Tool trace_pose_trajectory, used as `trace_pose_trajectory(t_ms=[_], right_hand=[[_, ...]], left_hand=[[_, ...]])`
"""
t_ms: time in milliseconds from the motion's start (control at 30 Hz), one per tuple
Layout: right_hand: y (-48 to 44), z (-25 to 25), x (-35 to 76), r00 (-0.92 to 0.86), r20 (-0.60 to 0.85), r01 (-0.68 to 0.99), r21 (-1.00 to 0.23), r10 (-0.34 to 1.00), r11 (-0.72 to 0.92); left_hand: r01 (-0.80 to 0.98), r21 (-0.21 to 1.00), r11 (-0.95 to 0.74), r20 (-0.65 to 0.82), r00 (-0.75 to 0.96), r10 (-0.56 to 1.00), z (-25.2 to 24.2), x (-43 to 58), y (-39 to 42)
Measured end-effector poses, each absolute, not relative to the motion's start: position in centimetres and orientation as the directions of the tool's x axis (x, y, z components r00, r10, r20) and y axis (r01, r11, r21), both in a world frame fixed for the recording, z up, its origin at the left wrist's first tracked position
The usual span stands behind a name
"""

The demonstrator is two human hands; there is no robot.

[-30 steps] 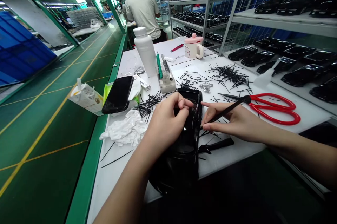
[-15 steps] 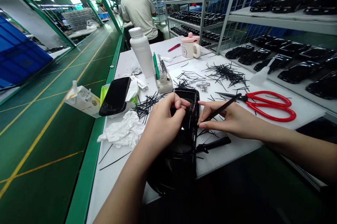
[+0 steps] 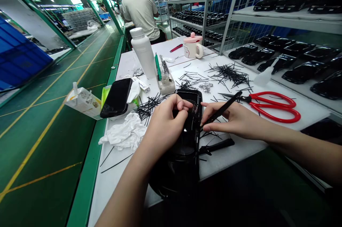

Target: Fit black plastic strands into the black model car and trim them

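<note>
A glossy black plastic car body (image 3: 184, 152) lies lengthwise on the white table (image 3: 235, 152), its near end over the front edge. My left hand (image 3: 167, 123) is curled on top of it, fingers pinched against its upper edge. My right hand (image 3: 232, 120) rests beside the body on the right, pinching a thin black tool (image 3: 223, 109) whose tip points at the body's side. A black stick-like part (image 3: 216, 146) lies just below my right hand.
Red-handled scissors (image 3: 272, 107), heaps of black cable ties (image 3: 229, 74), a white bottle (image 3: 143, 52), a pink-lidded mug (image 3: 193, 47), a phone (image 3: 116, 97), a crumpled cloth (image 3: 125, 134). Black car shells (image 3: 301, 70) line the right shelves. A person (image 3: 140, 6) stands ahead. Green conveyor (image 3: 53, 120) on the left.
My right hand's tool has tilted up slightly while its fingers stay beside the car body. The view shifted a little; my left hand holds its place.
</note>
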State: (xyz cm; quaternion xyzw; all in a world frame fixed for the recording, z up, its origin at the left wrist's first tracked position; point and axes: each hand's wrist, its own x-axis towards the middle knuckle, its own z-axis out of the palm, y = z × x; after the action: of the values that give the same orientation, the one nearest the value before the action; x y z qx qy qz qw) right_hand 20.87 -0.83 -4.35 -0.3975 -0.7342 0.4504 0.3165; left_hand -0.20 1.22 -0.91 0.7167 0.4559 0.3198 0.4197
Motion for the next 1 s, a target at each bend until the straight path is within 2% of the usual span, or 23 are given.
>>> trace_pose_trajectory(t_ms=[200,700,800,1000], right_hand=[[-0.8,-4.3,20.9,-0.454,0.076,0.287,-0.931,0.888,0.226],[-1.0,-4.3,20.6,-0.461,0.114,0.303,-0.912,0.88,0.276],[-0.8,-3.8,20.5,-0.477,0.128,0.346,-0.882,0.87,0.319],[0.0,-2.2,20.0,-0.615,0.155,0.444,-0.742,0.774,0.502]], left_hand=[[0.387,0.889,-0.244,0.082,0.389,0.918,-1.1,-0.2,1.3],[0.402,0.885,-0.234,0.065,0.392,0.918,-1.1,-0.2,1.3],[0.393,0.891,-0.228,0.06,0.396,0.916,-1.1,-0.2,1.3],[0.4,0.891,-0.215,0.048,0.389,0.92,-1.0,-0.2,1.5]])
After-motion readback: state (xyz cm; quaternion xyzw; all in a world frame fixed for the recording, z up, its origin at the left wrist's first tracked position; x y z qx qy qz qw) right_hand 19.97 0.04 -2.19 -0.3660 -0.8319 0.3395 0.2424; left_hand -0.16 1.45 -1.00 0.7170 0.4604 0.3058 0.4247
